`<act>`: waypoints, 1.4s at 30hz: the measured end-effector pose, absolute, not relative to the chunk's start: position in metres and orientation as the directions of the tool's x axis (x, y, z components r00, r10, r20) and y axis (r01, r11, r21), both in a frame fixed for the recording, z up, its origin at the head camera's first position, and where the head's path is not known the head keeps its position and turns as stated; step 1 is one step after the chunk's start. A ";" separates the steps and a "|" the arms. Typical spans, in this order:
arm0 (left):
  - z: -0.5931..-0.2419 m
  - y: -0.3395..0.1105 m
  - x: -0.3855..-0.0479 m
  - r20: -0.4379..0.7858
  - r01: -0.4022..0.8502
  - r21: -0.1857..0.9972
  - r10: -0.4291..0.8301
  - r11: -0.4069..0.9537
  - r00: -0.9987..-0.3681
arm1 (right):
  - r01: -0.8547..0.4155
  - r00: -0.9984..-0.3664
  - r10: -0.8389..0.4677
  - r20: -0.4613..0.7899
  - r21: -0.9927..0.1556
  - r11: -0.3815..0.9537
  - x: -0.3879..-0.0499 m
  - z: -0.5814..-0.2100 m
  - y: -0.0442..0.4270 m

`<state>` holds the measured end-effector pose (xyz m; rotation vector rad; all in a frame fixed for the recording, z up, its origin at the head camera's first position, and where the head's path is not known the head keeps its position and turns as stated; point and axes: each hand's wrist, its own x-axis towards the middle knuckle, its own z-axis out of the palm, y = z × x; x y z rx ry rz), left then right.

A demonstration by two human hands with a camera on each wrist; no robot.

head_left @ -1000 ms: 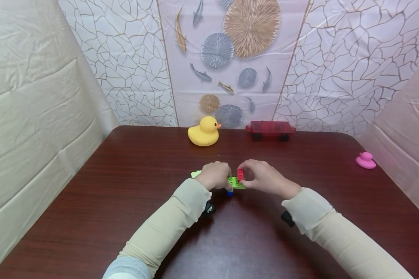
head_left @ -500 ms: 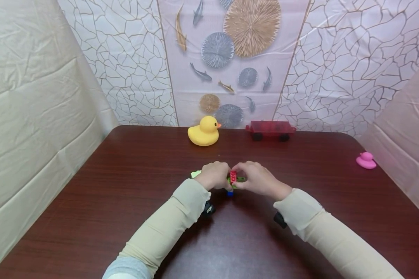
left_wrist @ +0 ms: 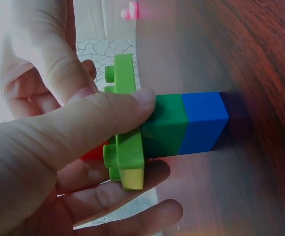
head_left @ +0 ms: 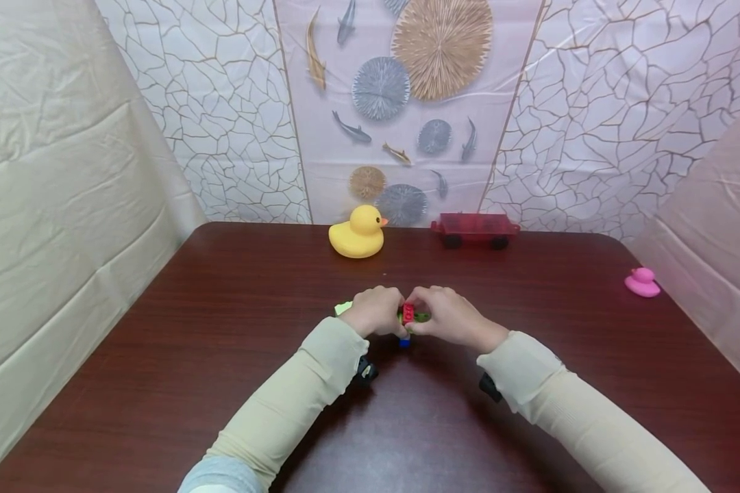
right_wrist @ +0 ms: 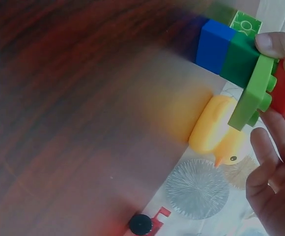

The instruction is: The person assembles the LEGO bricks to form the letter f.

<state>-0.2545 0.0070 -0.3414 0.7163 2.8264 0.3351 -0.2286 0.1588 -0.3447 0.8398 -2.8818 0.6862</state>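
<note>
My left hand (head_left: 375, 311) grips a small tower of building bricks above the wooden table. A lime-green flat brick (left_wrist: 127, 76) tops it, with a dark green brick (left_wrist: 166, 125) and a blue brick (left_wrist: 205, 123) stacked below. My left thumb presses the lime and dark green bricks' side. Between thumb and fingers, my right hand (head_left: 450, 315) pinches a red brick (head_left: 408, 313) at the lime brick's studs; whether it is pressed fully down cannot be seen. A pale green brick (head_left: 343, 308) lies beyond my left hand, partly covered by it.
A yellow rubber duck (head_left: 358, 234) sits at the table's back edge. Right of it stands a translucent red wagon (head_left: 475, 229) with black wheels. A pink duck (head_left: 643, 282) is near the right edge. Patterned cloth (head_left: 234, 123) hangs behind the dark table (head_left: 234, 356).
My right hand has moved left, bringing the red brick from the lime brick's right end to its middle, close against my left hand. The left hand has stayed in place.
</note>
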 end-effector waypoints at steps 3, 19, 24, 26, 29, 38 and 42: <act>-0.341 0.005 -0.255 -0.138 0.447 0.290 0.499 0.846 -0.855 | -0.520 -0.852 -0.500 0.158 -0.379 0.766 -0.230 -0.342 0.157; -0.328 -0.001 -0.255 -0.132 0.482 0.358 0.554 0.800 -0.822 | -0.518 -0.844 -0.534 0.060 -0.350 0.780 -0.230 -0.328 0.149; -0.330 -0.001 -0.256 -0.132 0.478 0.363 0.552 0.800 -0.823 | -0.490 -0.856 -0.516 0.036 -0.378 0.785 -0.232 -0.330 0.148; -0.330 -0.001 -0.255 -0.134 0.478 0.361 0.551 0.801 -0.823 | -0.479 -0.860 -0.510 0.029 -0.388 0.787 -0.232 -0.331 0.148; -0.330 -0.001 -0.255 -0.136 0.477 0.365 0.552 0.800 -0.822 | -0.472 -0.864 -0.502 0.030 -0.394 0.789 -0.232 -0.332 0.148; -0.335 -0.003 -0.256 -0.148 0.456 0.416 0.554 0.786 -0.819 | -0.454 -0.875 -0.483 0.034 -0.405 0.794 -0.230 -0.333 0.145; -0.338 -0.002 -0.256 -0.134 0.479 0.419 0.574 0.772 -0.808 | -0.416 -0.894 -0.448 0.026 -0.424 0.805 -0.229 -0.334 0.148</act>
